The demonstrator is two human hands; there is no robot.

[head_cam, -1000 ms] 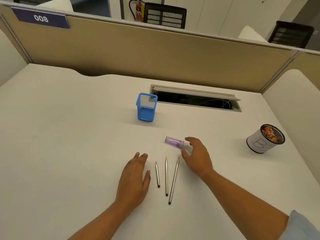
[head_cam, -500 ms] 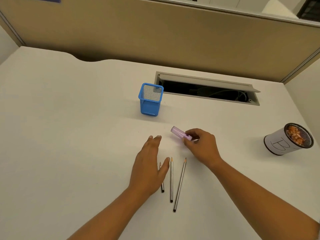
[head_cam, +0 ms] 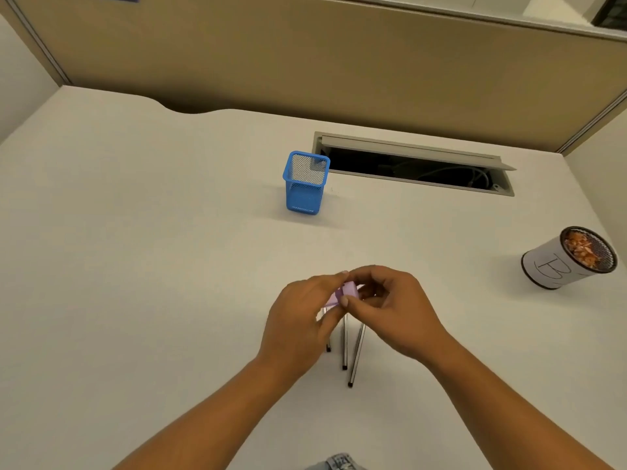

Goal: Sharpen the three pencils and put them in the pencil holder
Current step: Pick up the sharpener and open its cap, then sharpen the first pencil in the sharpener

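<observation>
The purple sharpener (head_cam: 344, 293) was held above the desk (head_cam: 135, 266) between both hands, probably to be readied or opened before any pencil was taken. The left hand (head_cam: 302, 320) was pinched on its near end, the right hand (head_cam: 390, 307) closed on its far end — fingers curled, wrists angled inward. The three pencils (head_cam: 345, 347) lay untouched beneath the hands, the blue pencil holder (head_cam: 305, 184) well beyond — empty, as far as could be seen.

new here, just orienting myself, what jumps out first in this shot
Both hands, left hand and right hand, meet at centre, pinching a small purple sharpener above three pencils on the white desk. Behind stands a blue mesh pencil holder.
</observation>
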